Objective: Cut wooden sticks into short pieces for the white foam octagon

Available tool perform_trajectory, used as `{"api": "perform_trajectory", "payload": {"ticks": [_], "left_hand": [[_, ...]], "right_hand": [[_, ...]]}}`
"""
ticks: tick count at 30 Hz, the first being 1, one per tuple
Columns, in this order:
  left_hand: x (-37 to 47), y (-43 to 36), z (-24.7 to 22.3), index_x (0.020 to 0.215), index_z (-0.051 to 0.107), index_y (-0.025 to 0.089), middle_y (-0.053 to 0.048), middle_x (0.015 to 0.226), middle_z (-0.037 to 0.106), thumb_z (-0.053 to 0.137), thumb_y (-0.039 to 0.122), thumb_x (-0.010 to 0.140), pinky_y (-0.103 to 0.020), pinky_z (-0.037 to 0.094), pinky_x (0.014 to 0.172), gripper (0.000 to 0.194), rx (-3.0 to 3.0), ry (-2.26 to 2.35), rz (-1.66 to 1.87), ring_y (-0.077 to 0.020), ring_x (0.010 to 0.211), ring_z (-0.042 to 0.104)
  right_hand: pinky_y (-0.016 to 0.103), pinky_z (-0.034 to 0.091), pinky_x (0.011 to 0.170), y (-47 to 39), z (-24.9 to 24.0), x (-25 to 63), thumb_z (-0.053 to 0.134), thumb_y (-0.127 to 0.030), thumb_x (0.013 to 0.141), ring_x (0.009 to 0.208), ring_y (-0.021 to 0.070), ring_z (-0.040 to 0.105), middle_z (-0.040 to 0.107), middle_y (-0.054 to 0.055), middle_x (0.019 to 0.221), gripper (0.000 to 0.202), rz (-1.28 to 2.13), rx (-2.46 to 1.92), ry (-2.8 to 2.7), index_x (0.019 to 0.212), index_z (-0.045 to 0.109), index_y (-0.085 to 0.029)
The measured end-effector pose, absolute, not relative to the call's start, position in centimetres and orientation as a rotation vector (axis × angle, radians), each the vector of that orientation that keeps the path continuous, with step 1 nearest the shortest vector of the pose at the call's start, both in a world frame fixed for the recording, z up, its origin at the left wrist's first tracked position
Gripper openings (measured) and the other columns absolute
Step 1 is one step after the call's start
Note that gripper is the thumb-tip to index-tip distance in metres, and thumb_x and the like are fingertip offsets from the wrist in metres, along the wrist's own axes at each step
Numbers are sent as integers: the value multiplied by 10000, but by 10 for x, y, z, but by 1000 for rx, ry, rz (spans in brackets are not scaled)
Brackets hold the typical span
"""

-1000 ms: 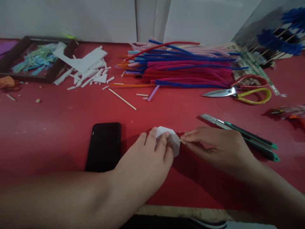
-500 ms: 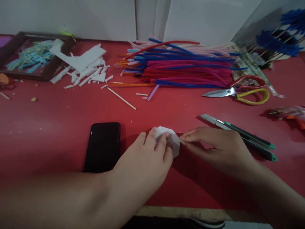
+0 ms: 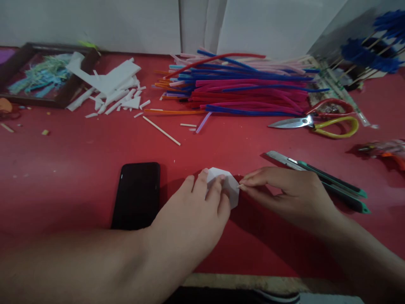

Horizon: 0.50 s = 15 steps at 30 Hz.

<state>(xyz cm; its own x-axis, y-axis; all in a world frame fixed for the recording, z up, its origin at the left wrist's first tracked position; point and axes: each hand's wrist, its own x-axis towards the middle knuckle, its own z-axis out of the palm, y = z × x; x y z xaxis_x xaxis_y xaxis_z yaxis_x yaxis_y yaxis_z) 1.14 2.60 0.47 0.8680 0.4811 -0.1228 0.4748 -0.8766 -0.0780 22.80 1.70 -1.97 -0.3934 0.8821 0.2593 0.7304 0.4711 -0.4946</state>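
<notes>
Head view, white many-sided disc (image 3: 233, 192): lying on the red table (image 3: 205, 253), between the two hands and partly under the fingers of one; its right-hand edge is exposed.
Left hand (image 3: 193, 217): fingers somewhat spread and bent, tips resting on the disc. Light, even pressure through several fingertips should steady it; a hard push at one spot could dent or tilt something so thin.
Right hand (image 3: 292, 190): thumb and fingertips pinched together on a small pale sliver, the rest of the hand angled in from the right.
Pale sliver (image 3: 241, 186): its tip meets the disc's edge or lies just over it; which of the two cannot be told. A pinch close to the tip gives the best control, and small finger movements suit the work better than a push from the wrist.
Edge contact: the disc looks thin, so a sliver held level with the table would be less likely to tear or lift the rim.
Phone (image 3: 136, 196): just beside the left forearm, which is best swung clear of it.
Box cutters (image 3: 332, 179): beyond and beside the right hand, one blade bared; the knuckles need care there.
Scissors (image 3: 311, 122): farther off, blades closed, out of the way.
</notes>
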Motion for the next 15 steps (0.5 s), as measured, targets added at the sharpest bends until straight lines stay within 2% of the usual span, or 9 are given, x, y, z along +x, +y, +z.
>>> {"api": "perform_trajectory", "payload": {"ticks": [8, 15], "left_hand": [[10, 26, 3, 1318, 585, 96, -200, 1290, 638, 496, 200, 950, -458, 533, 855, 392, -3002, -767, 190, -357, 1191, 608], [11, 27, 4, 1288, 610, 107, -184, 1267, 655, 471, 198, 955, -443, 536, 846, 372, -2991, -770, 198, -352, 1186, 613]], "right_hand": [[239, 588, 640, 18, -20, 228, 580, -219, 892, 725, 150, 730, 758, -14, 794, 118, 433, -1344, -2249, 836, 678, -253], [240, 592, 698, 16, -21, 228, 557, -148, 884, 788, 150, 735, 764, -21, 846, 151, 400, -1275, -2273, 849, 658, -256]]}}
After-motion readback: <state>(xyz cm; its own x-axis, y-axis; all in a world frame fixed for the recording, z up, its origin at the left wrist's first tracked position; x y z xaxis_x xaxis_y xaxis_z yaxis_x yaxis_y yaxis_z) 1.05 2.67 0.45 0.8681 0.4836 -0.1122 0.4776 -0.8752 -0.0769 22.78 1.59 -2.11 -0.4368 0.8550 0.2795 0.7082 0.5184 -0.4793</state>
